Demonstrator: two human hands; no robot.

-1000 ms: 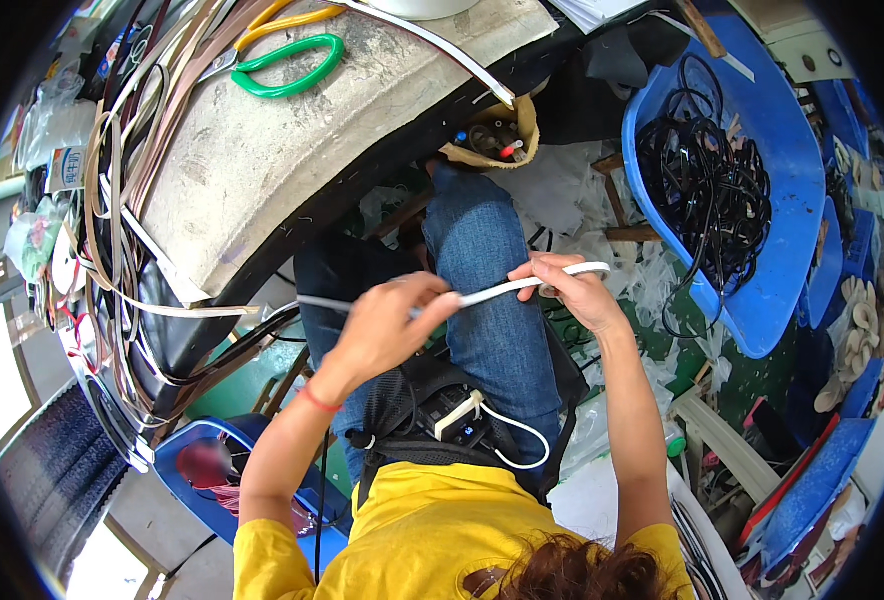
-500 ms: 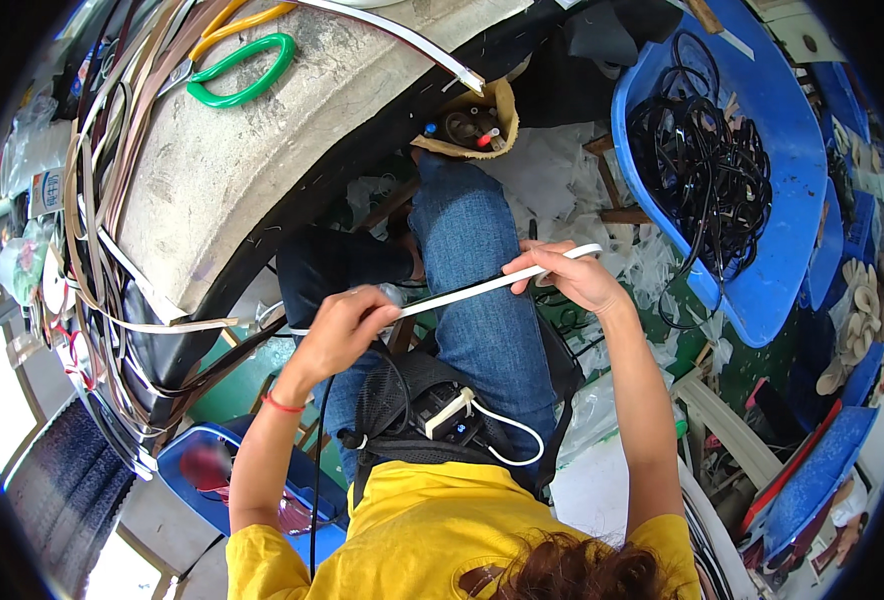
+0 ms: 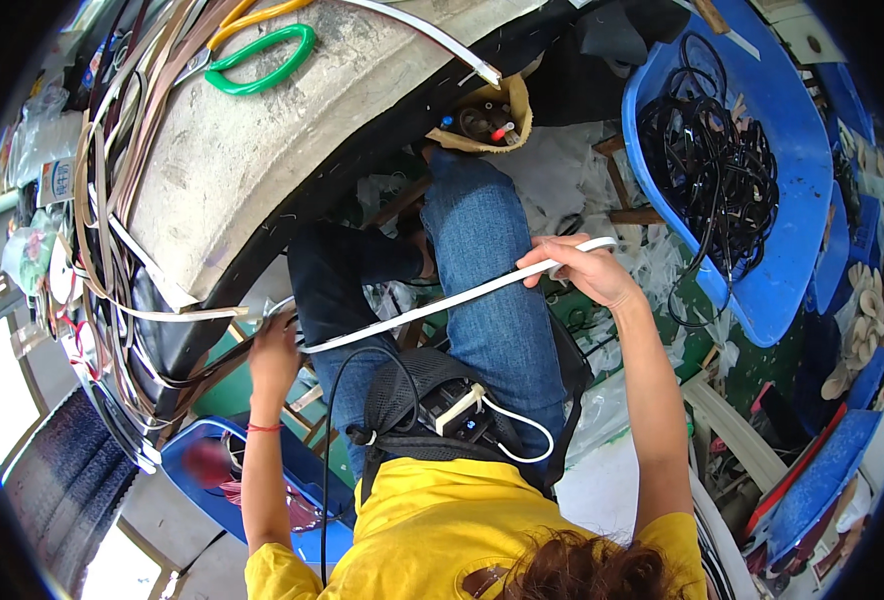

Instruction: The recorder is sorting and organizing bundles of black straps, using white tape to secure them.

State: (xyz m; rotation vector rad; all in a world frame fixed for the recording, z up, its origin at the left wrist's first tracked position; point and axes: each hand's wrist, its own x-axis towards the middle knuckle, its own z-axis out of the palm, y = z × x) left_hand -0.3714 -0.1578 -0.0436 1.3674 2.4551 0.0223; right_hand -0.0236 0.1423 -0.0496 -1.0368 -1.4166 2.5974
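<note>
A narrow white strip (image 3: 452,300), with a dark line along its edge, runs slantwise over my jeans. My right hand (image 3: 587,272) is closed on its right part, and a short rounded end sticks out past the fingers. The strip's lower left part reaches my left hand (image 3: 276,355), beside the worktable's edge near a bundle of strips. That hand is smeared by motion, so its grip on the strip cannot be made out.
Scissors with green (image 3: 262,62) and orange handles lie on the worktable (image 3: 232,150). Brown and white strips (image 3: 112,200) hang over its left side. A paper bag (image 3: 517,110) stands beyond my knee. At right, a blue tub (image 3: 797,130) holds tangled black cords (image 3: 712,180).
My left hand has moved left and slightly down along the white strip, toward the table edge. More of the strip now shows between my hands. My right hand keeps hold.
</note>
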